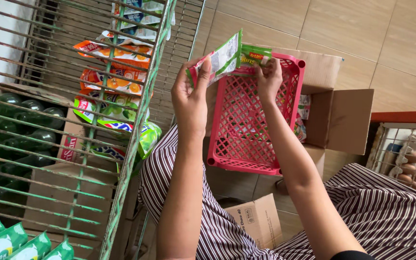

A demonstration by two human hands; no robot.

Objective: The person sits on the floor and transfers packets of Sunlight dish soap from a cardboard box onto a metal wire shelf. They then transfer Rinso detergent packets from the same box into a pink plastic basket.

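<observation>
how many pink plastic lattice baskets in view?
1. The pink plastic lattice basket is tilted on the open brown cardboard box, just beyond the left hand and right hand, which hold a strip of green sachets. None else visible.

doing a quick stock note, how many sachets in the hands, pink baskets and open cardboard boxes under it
sachets in the hands: 2, left hand on the white-green sachet, right hand on the green sachet
pink basket: 1
cardboard box: 1
total: 4

Soft, even daylight, faint shadows, sharp focus (slight bending toward the edges).
</observation>
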